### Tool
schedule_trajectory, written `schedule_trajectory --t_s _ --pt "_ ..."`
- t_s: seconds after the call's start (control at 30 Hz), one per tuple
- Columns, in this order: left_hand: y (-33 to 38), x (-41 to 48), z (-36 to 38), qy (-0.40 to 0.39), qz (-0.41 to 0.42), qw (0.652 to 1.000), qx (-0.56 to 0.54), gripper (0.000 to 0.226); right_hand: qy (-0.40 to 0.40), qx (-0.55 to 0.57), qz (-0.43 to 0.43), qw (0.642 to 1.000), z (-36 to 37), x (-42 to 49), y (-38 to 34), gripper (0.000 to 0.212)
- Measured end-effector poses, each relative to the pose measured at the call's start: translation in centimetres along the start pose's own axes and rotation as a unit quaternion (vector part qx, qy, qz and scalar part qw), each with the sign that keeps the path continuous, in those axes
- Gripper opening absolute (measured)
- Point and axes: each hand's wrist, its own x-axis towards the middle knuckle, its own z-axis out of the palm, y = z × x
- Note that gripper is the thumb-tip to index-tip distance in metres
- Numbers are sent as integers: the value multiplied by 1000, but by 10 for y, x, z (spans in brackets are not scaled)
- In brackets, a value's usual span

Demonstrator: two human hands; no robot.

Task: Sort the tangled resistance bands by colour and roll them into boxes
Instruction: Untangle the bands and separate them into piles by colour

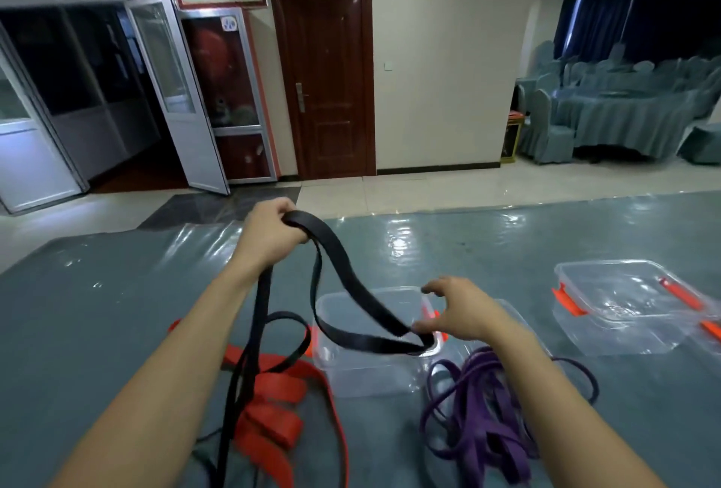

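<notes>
1. Left hand (273,238) is raised above the surface (117,292), fingers curled tight round a looped end of the black band (343,265)
2. Right hand (464,312) sits lower, over the right corner of the near box (343,374); thumb and forefinger pinch a fold of the same band, the other fingers are spread apart and hold nothing
3. Black band: one run sags between the two hands across the near box, another drops from the left hand to the surface and crosses the red bands (273,382). Can't tell if the pinched fold touches the box floor
4. Red bands are heaped just left of the near box, purple bands (480,417) just right of it. Colours look roughly grouped, but both heaps are loose and black overlaps red
5. Far box (608,339) stands well apart to the right, lid off, orange clips showing. No rolled band shows in either box
6. Read: early stage. Sorting is partly done, rolling hasn't started, nothing is boxed
7. Left to do: free black from red, roll it into the near box, then roll and box red and purple
</notes>
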Motion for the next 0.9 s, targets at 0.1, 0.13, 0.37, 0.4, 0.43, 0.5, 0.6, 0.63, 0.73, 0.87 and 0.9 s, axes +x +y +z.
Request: schedule_trajectory --t_s 0.1,0.13,0.37,0.4,0.43,0.5,0.6,0.63,0.73,0.87,0.9 --pt "28 1 -1 -139 8 990 27 64 143 -39 13 989 -1 -9 29 58" --pt "33 1 -2 -194 4 981 7 76 182 -41 20 982 -3 -12 36 52" --pt "54 0 23 -146 88 981 -97 76 332 -28 59 941 -8 -34 62 45" --pt "54 -2 27 -146 92 983 -66 77 339 -29 62 938 -6 -39 63 46" --pt "52 -4 31 -137 89 985 -52 76 347 -30 60 935 -3 -43 64 47" --pt "50 -6 35 -94 69 987 -108 70 370 -32 55 927 1 -51 66 49" --pt "51 -8 40 -58 35 961 -267 55 386 -28 67 920 3 -60 67 47" --pt "51 -10 43 -64 26 952 -298 51 389 -28 73 918 3 -63 68 46" --pt "48 -16 57 -80 35 949 -304 43 400 -26 85 912 0 -69 69 29" --pt "44 -24 67 -85 57 951 -293 47 401 -33 96 910 -2 -77 73 9" --pt "44 -24 68 -82 58 950 -295 47 395 -36 95 913 -2 -78 76 10"
